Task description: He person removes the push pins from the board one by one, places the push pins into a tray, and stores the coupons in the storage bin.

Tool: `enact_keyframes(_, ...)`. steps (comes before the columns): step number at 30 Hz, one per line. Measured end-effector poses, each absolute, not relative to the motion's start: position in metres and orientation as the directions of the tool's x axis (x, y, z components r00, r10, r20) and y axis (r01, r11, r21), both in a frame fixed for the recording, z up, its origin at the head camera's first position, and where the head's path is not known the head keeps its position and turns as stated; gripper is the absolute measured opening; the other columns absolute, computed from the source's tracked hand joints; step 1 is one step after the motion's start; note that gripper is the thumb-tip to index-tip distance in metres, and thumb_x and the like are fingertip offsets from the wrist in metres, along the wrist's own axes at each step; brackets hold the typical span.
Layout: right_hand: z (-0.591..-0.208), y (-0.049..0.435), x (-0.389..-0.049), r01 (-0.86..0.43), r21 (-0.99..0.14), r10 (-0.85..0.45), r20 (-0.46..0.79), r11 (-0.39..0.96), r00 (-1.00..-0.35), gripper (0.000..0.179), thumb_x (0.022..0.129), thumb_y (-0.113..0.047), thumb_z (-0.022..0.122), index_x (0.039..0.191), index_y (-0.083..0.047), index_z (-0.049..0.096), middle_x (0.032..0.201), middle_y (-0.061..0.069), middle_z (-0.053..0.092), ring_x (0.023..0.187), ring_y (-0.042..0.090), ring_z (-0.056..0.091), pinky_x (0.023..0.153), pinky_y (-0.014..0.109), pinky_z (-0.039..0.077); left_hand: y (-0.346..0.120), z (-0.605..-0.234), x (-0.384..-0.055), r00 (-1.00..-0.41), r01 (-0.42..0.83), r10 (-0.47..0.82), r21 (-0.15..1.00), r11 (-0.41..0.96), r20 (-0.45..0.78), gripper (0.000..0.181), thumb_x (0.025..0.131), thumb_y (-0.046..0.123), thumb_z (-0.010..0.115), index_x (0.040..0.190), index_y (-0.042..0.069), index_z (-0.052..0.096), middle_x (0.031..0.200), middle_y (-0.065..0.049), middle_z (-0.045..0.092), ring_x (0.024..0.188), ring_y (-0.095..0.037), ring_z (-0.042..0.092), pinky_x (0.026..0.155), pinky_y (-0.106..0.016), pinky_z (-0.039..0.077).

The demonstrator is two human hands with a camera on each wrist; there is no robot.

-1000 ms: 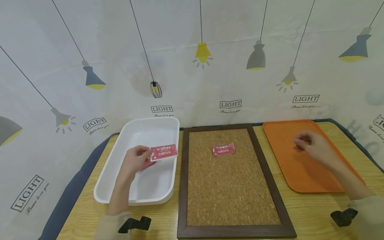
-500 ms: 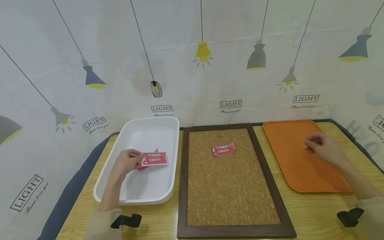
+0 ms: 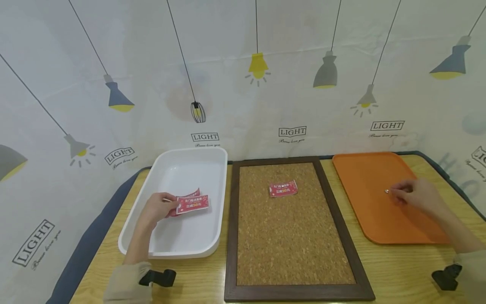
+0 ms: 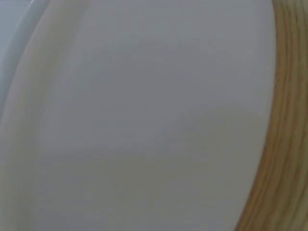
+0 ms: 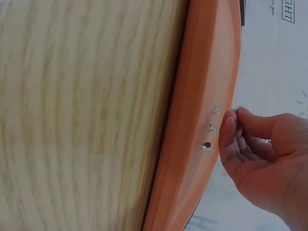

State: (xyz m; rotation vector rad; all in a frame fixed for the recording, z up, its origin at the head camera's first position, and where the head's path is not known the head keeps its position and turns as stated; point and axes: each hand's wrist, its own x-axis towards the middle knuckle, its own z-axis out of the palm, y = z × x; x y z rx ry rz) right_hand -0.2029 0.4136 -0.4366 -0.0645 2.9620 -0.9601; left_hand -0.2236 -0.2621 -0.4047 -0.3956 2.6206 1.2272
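In the head view, my left hand [image 3: 153,207] pinches the left end of a red paper coupon [image 3: 193,204] inside the white basin [image 3: 186,171]. Another red coupon [image 3: 195,193] shows partly behind it. My right hand [image 3: 419,196] is over the orange tray [image 3: 360,177], thumb and fingertips close together beside a small shiny thumbtack [image 3: 386,191]. From the right wrist, a few thumbtacks [image 5: 212,127] lie on the tray in a row near the fingertips [image 5: 230,124]. Whether those fingers hold a tack is unclear. The left wrist view shows only basin and table.
Between basin and tray lies a cork board [image 3: 292,240] in a dark brown frame, with one red coupon [image 3: 283,188] on its upper part. All stand on a wood-grain table [image 3: 201,278] against a cloth [image 3: 243,97] printed with lamps.
The left hand has moved left and slightly down with its coupon, deeper over the basin. My right hand has shifted right and a little nearer, uncovering a thumbtack.
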Motion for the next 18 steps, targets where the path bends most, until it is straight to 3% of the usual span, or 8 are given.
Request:
enact_keyframes(5,-0.442,0.416,-0.206,0.022,-0.612,-0.036,-0.081,0.791,-0.996,0.039,0.102,-0.023,0.061,0.110,0.015,0.064,0.081,0.005,0.071,0.068,0.016,0.066,0.061,0.027,0.054,-0.265,-0.407,-0.224,-0.935,-0.345,-0.157,0.705,0.619,-0.320,0.031,0.099,0.013,0.062,0.119,-0.011,0.058,0.101,-0.019,0.063,0.074,-0.015,0.059,0.065,-0.025,0.048)
enact_keyframes(18,-0.443,0.414,-0.207,0.021,-0.580,-0.047,-0.102,0.815,-0.994,0.030,0.099,-0.017,0.065,0.104,0.013,0.068,0.078,0.002,0.070,0.067,0.016,0.064,0.059,0.026,0.051,-0.273,-0.414,-0.227,-0.930,-0.352,-0.149,0.698,0.624,-0.336,0.028,0.098,0.011,0.061,0.116,-0.010,0.058,0.087,-0.012,0.064,0.068,-0.014,0.059,0.064,-0.026,0.047)
